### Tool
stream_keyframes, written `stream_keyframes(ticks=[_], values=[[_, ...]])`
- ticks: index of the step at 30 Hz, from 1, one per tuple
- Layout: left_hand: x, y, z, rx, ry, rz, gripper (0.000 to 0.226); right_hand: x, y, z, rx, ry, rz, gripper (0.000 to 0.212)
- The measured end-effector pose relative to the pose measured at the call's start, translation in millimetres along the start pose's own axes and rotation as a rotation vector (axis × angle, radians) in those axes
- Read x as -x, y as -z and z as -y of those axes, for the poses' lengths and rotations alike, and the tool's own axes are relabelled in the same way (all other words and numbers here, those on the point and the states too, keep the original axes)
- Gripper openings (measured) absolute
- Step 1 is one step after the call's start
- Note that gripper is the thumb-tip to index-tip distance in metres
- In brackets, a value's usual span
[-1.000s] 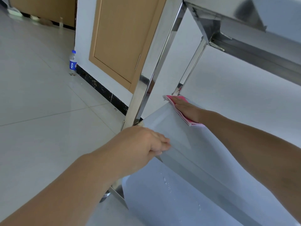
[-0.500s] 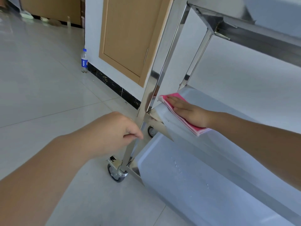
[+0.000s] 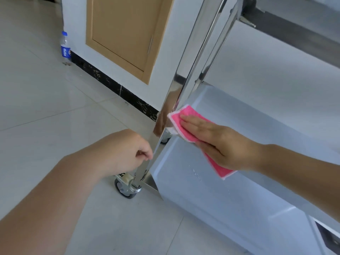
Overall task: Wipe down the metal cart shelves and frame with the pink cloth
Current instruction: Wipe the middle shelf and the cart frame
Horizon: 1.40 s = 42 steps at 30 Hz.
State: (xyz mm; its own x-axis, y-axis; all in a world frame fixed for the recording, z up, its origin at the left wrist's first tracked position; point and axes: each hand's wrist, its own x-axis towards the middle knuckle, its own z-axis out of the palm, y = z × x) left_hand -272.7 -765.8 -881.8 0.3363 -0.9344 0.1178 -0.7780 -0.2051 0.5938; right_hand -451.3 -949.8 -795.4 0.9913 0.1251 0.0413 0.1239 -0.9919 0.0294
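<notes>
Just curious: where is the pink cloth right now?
In the head view, the pink cloth lies under the right hand on the middle shelf, beside the cart's corner post.

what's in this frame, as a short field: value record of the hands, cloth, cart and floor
right hand: right hand lies flat with straight fingers on the pink cloth
cloth: pressed on the middle shelf, at the corner by the upright post
left hand: left hand, fingers curled, pinches the post's edge lower down
bottom shelf: bottom shelf carries a few water droplets
caster wheel: caster wheel under the post, on the tiled floor
bottle: Pepsi bottle upright on the floor by the wall
</notes>
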Motion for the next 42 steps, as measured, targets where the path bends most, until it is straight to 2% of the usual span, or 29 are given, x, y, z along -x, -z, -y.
stream_keyframes(ticks=[6, 10, 12, 14, 17, 24, 30, 36, 42], values=[[-22, -10, 19, 0.16, 0.033, 0.102, 0.022, 2, -9, 2, 0.157, 0.025, -0.044, 0.052], [-22, -13, 22, 0.101, 0.024, 0.173, 0.016, 3, -13, 6, 0.434, 0.136, 0.042, 0.068], [-17, -12, 23, 0.065, -0.023, 0.155, 0.013, 2, -14, 10, 0.55, 0.141, 0.059, 0.076], [-11, -10, 23, 0.039, -0.062, 0.106, 0.012, -4, -16, 14, 0.641, 0.143, 0.066, 0.073], [4, -11, 19, -0.027, -0.094, 0.057, 0.011, -17, -22, 21, 0.752, 0.146, 0.061, 0.058], [22, -22, -7, -0.041, -0.054, 0.109, 0.021, -61, -43, 38, 1.082, 0.102, 0.109, 0.065], [8, -26, -31, -0.006, -0.08, 0.069, 0.02, -40, -36, 31, 1.036, 0.064, 0.143, 0.065], [5, -40, -47, -0.006, -0.095, 0.17, 0.017, -19, -31, 28, 0.937, 0.028, 0.146, 0.061], [1, -48, -63, -0.013, -0.124, 0.193, 0.021, 20, -29, 24, 0.91, 0.006, 0.153, 0.063]])
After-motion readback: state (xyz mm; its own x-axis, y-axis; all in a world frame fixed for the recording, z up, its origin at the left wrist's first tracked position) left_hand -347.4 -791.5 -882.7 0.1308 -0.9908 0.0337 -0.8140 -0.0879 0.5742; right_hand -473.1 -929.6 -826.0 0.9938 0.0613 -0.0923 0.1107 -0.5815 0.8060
